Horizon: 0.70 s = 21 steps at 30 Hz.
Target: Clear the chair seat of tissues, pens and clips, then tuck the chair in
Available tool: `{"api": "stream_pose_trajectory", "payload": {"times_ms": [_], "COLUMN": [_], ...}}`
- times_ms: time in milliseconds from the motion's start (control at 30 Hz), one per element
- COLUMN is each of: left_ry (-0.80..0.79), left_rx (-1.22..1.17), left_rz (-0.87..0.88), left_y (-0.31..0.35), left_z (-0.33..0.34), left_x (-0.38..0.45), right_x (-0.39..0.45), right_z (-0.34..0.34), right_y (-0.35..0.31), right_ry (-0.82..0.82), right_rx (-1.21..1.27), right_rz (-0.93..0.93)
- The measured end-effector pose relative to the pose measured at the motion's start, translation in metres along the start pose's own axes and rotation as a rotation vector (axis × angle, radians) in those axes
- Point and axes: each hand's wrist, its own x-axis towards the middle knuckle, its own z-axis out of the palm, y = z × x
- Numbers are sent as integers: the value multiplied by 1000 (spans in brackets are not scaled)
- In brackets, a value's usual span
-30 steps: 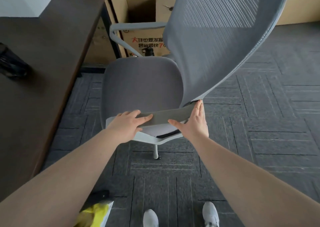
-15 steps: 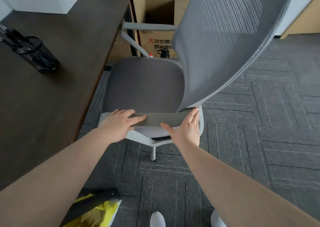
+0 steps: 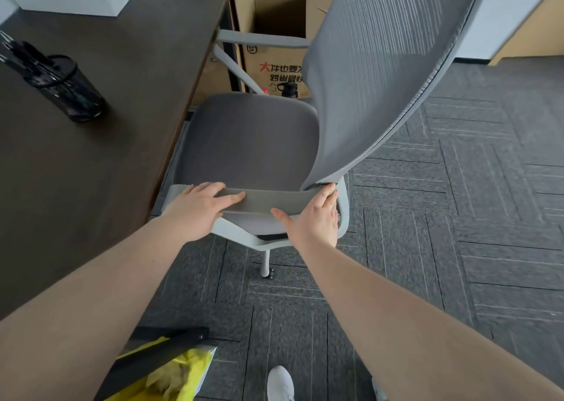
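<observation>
Pressing on the near armrest (image 3: 262,199) of the chair (image 3: 250,144), both hands are set to swing or roll it toward the counter (image 3: 106,131). The left hand (image 3: 198,208) lies flat on the armrest's left end, fingers spread forward and not curled around anything. The right hand (image 3: 317,220) is open too, palm against the armrest's right end where it meets the mesh backrest (image 3: 381,73); neither hand pinches or clasps anything. The armrest's long axis runs left to right across the view, between the two hands.

The seat shows bare grey fabric, with no tissues, pens or clips in sight, so the clearing looks finished and tucking in is the step at hand. The chair stands just beside the counter's right edge, seat facing away from the person, backrest to the right. The counter lies to the left of both hands, with the left hand nearer it. My judgement is that the chair must turn before it can slide under. A dark pen cup (image 3: 67,89) stands on the counter, and a cardboard box (image 3: 274,34) sits beyond the chair.
</observation>
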Motion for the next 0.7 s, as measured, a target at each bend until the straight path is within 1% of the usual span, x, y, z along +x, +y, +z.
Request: {"api": "stream_pose_trajectory", "payload": {"times_ms": [233,433,700], "left_ry": [-51,-54,-53], "left_rx": [2,-10,-42], "left_rz": [-41,-36,-42], "left_y": [5,10,16], "left_z": [-7,-20,-39], "left_x": [-14,-29,-46], "right_x": [-5,-7,-17], "right_z": [-14,-31,-56], "right_y": [7,8,5], "right_ry": [-112,-203,-279], "right_rx": [-78,-139,-271], "right_rz": [-58,-66,-164]}}
